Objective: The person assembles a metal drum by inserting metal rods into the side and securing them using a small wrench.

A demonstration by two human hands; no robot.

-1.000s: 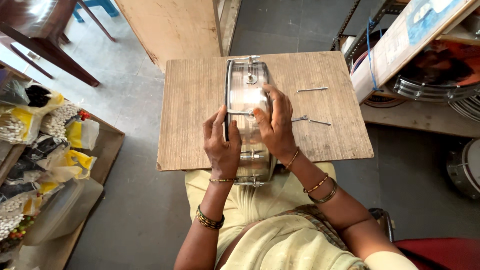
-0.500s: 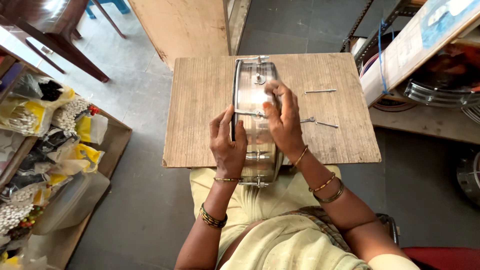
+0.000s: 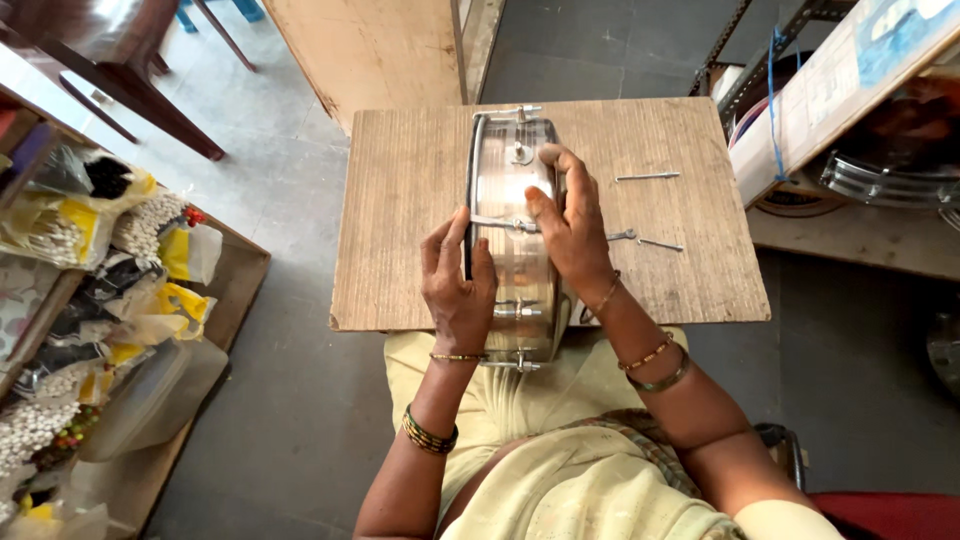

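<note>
Clearly, we stand the metal drum shell (image 3: 512, 240) on edge across the wooden table (image 3: 400, 200), its near end over our lap. Our left hand (image 3: 458, 285) clamps the dark rim to steady it, while our right hand (image 3: 570, 225) curls over, fingers pinching a side rod. Loose tension rods (image 3: 647, 177) lie just beside.

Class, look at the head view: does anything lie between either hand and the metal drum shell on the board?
Nothing visible does. The left hand grips the drum shell at its rim, and the right hand rests directly on it.
</note>
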